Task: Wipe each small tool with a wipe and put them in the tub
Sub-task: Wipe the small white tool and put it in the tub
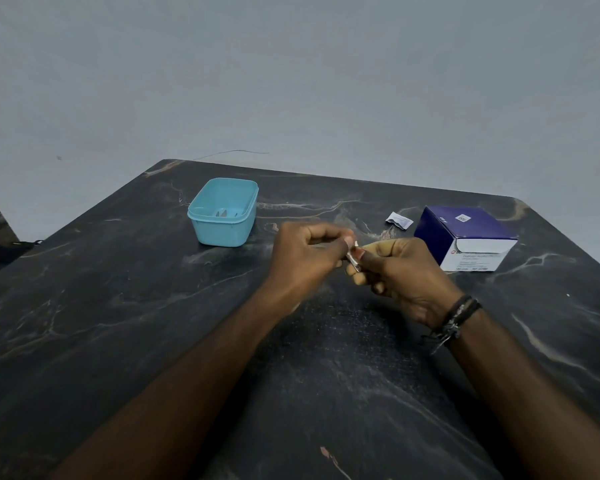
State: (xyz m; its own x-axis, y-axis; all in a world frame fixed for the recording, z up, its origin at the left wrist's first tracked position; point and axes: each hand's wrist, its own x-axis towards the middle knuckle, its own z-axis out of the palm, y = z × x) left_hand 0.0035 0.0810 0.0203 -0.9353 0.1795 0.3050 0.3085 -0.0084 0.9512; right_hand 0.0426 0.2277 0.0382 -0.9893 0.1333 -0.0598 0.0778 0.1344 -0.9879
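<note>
Both hands are up over the middle of the bench (118, 306), close together and nearly touching. The left hand (305, 258) has its fingers curled, thumb and forefinger pinching something pale that I take for the wipe (354, 242). The right hand (400, 271) is curled round a small metal tool (354, 263), only a short shiny stretch of it showing between the two hands. From here I can't tell what kind of tool it is.

The tub (222, 211) sits off to the left and further back, well apart from the hands, with what looks like some tools already lying in its bottom. A torn sachet (399, 221) lies near the blue box (465, 237) on the right.

So this looks like the wiping step on one tool. Next, I'd guess, the wipe needs drawing along the metal, then the tool carried up and left over the tub's rim and let go inside.
</note>
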